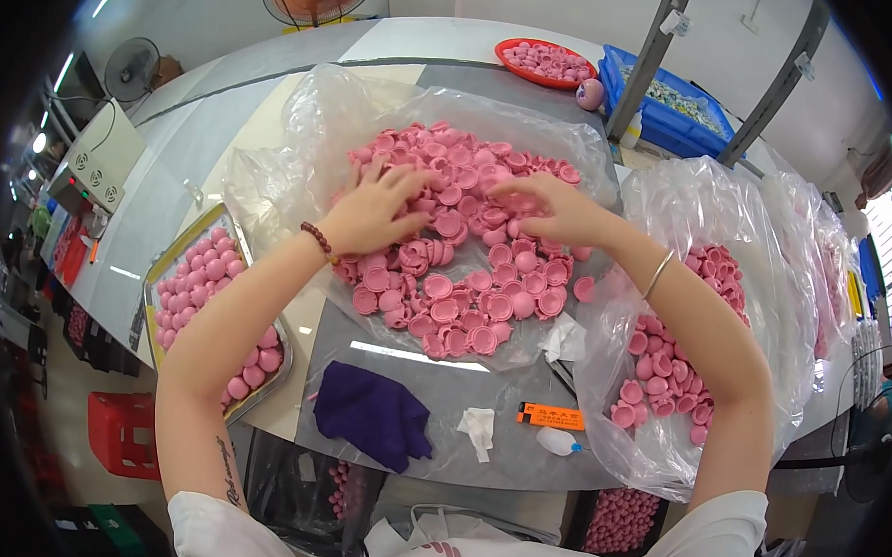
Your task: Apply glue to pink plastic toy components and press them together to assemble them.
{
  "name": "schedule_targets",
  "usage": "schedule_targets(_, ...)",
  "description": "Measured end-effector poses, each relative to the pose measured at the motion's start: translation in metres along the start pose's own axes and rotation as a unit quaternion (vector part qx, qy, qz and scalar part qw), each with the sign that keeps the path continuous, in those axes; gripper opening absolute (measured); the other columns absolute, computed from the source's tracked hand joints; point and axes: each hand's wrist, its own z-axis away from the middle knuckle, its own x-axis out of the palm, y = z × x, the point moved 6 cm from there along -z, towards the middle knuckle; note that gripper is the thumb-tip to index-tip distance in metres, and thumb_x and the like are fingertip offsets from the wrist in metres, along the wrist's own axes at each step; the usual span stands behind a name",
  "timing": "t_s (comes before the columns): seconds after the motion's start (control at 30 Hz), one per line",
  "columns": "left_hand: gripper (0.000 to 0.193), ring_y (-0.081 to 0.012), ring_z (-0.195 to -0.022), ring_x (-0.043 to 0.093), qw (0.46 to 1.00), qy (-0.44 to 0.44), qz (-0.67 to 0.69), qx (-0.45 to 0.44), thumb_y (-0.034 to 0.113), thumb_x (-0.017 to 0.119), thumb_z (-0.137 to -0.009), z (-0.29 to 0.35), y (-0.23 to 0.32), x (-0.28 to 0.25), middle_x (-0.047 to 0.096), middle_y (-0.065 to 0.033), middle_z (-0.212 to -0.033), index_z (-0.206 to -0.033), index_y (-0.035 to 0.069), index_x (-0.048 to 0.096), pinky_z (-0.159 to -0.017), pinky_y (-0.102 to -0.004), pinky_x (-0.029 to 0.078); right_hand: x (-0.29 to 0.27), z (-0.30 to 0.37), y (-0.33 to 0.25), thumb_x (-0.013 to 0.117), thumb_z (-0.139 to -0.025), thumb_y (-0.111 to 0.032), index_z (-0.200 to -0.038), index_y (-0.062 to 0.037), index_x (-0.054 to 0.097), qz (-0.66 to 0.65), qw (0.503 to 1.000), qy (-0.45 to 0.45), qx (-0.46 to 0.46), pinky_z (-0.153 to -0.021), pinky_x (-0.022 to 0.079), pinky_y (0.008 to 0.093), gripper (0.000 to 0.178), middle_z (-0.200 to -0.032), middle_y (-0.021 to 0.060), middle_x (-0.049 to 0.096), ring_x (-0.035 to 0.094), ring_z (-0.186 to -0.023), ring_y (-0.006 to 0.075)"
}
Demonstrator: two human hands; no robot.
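Note:
A heap of small pink cup-shaped plastic pieces (450, 308) lies on a clear plastic sheet (339, 103) in the middle of the table. Over the heap's left side rests my left hand (375, 212), its fingers spread and touching the pieces. My right hand (561, 216) reaches in from the other side, fingers curved but apart over the pieces, with nothing seen gripped. Its fingertips partly merge with the heap. More pink pieces (664, 370) sit in a clear plastic bag (598, 421) beneath my right forearm. Left of the heap, a metal tray (284, 356) holds round pink balls (195, 280).
Along the near edge lie a dark purple cloth (372, 413), a white tissue scrap (478, 432), an orange box (549, 417) and a small white bottle (558, 441). At the back are a red tray (503, 57), a blue bin (658, 119) and metal posts (645, 74).

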Motion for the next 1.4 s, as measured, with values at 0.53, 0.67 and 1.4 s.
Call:
schedule_targets(0.53, 0.034, -0.0317, -0.093, 0.057, 0.963, -0.080, 0.015, -0.255, 0.014, 0.044, -0.079, 0.010, -0.113, -0.016, 0.060, -0.0199, -0.098, -0.108, -0.002, 0.055, -0.080, -0.0360, 0.044, -0.005, 0.081, 0.040, 0.067, -0.063, -0.021, -0.120, -0.0086, 0.041, 0.270, 0.950, -0.060, 0.141, -0.084, 0.042, 0.0357, 0.064, -0.108, 0.0169, 0.045, 0.049, -0.099, 0.0306)
schedule_targets(0.67, 0.033, -0.0277, -0.082, 0.059, 0.962, -0.051, 0.117, -0.240, 0.022, 0.044, -0.083, 0.016, -0.131, 0.005, 0.062, -0.0162, -0.088, -0.100, -0.002, 0.058, -0.072, -0.0350, 0.045, 0.000, 0.075, 0.037, 0.063, -0.067, -0.014, -0.106, -0.0092, 0.051, 0.240, 0.959, -0.042, 0.142, -0.077, 0.043, 0.0338, 0.041, -0.095, 0.0133, 0.047, 0.053, -0.090, 0.0254)
schedule_targets(1.4, 0.041, -0.0265, -0.074, 0.063, 0.938, 0.017, 0.240, -0.249, 0.034, 0.061, -0.069, 0.002, -0.133, -0.006, 0.064, -0.0176, -0.074, -0.084, -0.005, 0.063, -0.070, -0.0331, 0.048, 0.047, -0.021, -0.011, 0.058, -0.076, -0.043, -0.134, -0.0229, 0.032, 0.368, 0.928, 0.051, -0.022, -0.102, 0.015, 0.0558, 0.067, -0.141, 0.0175, 0.019, 0.014, -0.131, 0.0383)
